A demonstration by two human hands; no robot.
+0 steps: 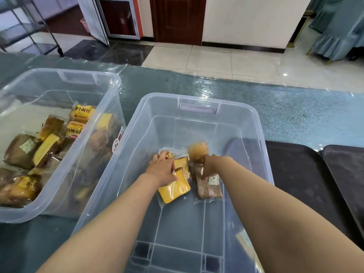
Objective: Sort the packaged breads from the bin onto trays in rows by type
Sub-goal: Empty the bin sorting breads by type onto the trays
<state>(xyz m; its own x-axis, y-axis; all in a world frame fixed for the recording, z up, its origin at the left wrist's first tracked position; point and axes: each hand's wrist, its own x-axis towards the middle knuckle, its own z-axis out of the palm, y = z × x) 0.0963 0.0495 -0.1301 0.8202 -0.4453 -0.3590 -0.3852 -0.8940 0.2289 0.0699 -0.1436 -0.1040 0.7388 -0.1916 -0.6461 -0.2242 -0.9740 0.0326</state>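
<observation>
On the teal plastic-covered table (pixel 285 107), a clear plastic bin (pixel 199 103) holds a yellow cake slice in clear wrap (pixel 175 186) gripped by the left hand (pixel 162 169), beside a brown bread packet (pixel 208 187) grasped by the right hand (pixel 211 166).

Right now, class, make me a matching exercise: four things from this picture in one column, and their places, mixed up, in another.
1. yellow cake pack
2. brown bread pack
3. dark trays
4. small-bread packs

a. left bin
b. under the left hand
c. right of the middle bin
d. under the right hand

Pairs: 1-b, 2-d, 3-c, 4-a
</observation>
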